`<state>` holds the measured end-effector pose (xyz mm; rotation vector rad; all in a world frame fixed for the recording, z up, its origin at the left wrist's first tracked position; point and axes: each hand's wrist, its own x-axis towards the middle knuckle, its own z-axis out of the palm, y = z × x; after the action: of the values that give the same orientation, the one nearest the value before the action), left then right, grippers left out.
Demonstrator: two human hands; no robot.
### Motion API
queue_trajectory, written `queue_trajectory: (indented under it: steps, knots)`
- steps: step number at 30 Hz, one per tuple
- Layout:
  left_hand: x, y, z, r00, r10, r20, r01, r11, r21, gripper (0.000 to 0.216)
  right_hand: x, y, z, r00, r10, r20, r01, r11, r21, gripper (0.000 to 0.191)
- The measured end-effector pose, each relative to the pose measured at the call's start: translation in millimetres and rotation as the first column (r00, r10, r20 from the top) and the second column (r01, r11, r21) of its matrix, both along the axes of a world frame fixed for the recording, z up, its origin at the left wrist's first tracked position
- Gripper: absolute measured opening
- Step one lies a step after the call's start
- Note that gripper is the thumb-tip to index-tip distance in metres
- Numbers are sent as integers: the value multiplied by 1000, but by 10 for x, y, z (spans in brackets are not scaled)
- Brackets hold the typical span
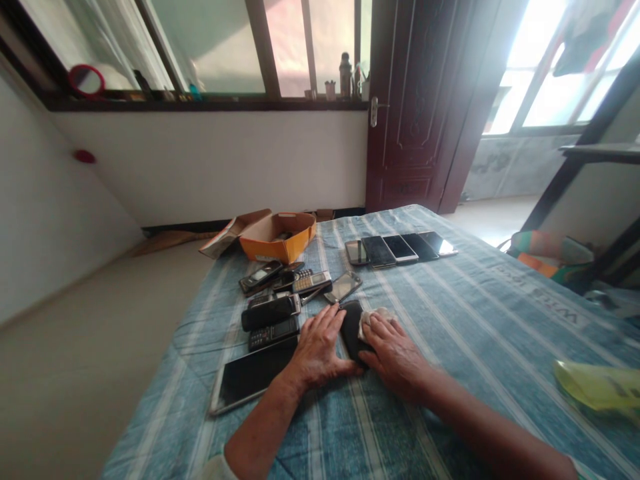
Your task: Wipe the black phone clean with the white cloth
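Observation:
A black phone (351,327) lies on the striped blue cloth (450,320) between my two hands. My left hand (318,350) rests flat beside it, fingers stretched out, thumb against the phone's near edge. My right hand (395,353) presses a small white cloth (376,315) onto the phone's right side, fingers curled over the cloth. Just beyond lies a silver phone (343,286).
A heap of old keypad phones (280,293) and a large tablet (253,373) lie left of my hands. Several smartphones (400,248) stand in a row farther back. An open orange box (278,237) sits at the far edge. A yellow-green bag (597,385) lies at right.

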<state>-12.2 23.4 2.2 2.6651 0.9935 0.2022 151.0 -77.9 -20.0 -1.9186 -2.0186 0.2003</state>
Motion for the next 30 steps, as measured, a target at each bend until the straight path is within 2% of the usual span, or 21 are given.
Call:
queue_trajectory:
  steps: [4, 13, 16, 20, 27, 30]
  knots:
    - [6, -4, 23, 1000, -11, -8, 10, 1000, -9, 103, 8, -14, 27, 1000, 12, -9, -12, 1000, -13, 51]
    - [14, 31, 6, 1000, -18, -11, 17, 999, -43, 110, -36, 382, 110, 999, -38, -14, 38, 999, -18, 49]
    - [14, 34, -9, 1000, -20, -18, 19, 999, -41, 113, -38, 427, 118, 999, -44, -11, 44, 999, -16, 48]
    - [21, 28, -20, 999, -17, -30, 15, 999, -44, 113, -18, 298, 108, 1000, -13, -12, 13, 1000, -23, 46]
    - [34, 31, 3, 1000, -20, -12, 19, 998, -59, 115, -2, -227, -37, 1000, 12, 27, -12, 1000, 6, 49]
    - [42, 25, 35, 1000, -17, -26, 15, 997, -73, 116, 7, -318, -43, 999, 19, 35, -19, 1000, -3, 51]
